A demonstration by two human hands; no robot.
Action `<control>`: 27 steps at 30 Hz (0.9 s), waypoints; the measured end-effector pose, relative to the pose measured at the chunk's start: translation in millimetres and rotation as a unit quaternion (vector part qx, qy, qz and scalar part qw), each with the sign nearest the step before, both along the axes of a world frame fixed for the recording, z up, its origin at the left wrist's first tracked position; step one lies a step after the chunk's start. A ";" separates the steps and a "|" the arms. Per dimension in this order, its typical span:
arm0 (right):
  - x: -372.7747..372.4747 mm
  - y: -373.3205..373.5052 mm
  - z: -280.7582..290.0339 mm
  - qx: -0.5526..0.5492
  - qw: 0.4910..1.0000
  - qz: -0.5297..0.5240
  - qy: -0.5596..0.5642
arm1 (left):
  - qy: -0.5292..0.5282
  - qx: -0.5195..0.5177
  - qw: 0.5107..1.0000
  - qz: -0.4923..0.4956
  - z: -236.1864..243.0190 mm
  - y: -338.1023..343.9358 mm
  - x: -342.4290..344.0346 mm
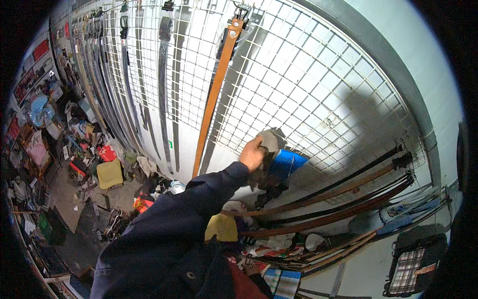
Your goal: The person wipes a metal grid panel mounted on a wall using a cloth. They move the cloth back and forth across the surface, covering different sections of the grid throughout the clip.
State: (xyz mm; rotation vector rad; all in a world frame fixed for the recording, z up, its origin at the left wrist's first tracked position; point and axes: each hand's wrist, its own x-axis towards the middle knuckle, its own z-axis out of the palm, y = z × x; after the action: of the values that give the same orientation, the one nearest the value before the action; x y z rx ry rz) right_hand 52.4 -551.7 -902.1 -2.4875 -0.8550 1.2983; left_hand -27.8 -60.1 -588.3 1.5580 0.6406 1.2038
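My left hand (253,155), in a dark navy sleeve, reaches up and is closed on a crumpled grey-beige cloth (271,140) in front of a white wire grid. Right beside the cloth is a flat blue piece (289,164); whether it belongs to the held thing I cannot tell. Darker folds hang below my fingers. Low in the view, by the red garment at my front, what looks like my right hand (251,268) shows dimly; its fingers are too dark to read.
A tan belt (217,94) hangs on the wire grid (298,70), with several dark belts to its left. More belts (343,204) stretch out at the lower right. Yellow chair seats (110,174), a blue fan (42,110) and heaped goods crowd the floor at left.
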 end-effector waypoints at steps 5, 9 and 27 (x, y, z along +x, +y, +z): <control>-12.8 -1.8 20.2 -0.008 1.000 -0.005 -0.004 | -0.134 -0.012 0.989 0.067 4.8 18.6 -17.4; -19.7 -4.9 27.8 -0.028 0.999 -0.009 -0.014 | -0.181 -0.068 0.980 0.049 20.7 29.7 -5.8; 37.9 -79.2 -131.6 -0.033 0.991 0.042 -0.125 | 0.470 0.541 0.694 0.059 65.0 82.7 -55.9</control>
State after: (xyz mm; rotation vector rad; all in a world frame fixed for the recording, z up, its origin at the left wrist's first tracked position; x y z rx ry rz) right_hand 90.4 -630.9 -1033.7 -2.7358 -0.9949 1.0687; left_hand -83.7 22.6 -523.3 3.2924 0.6694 0.7555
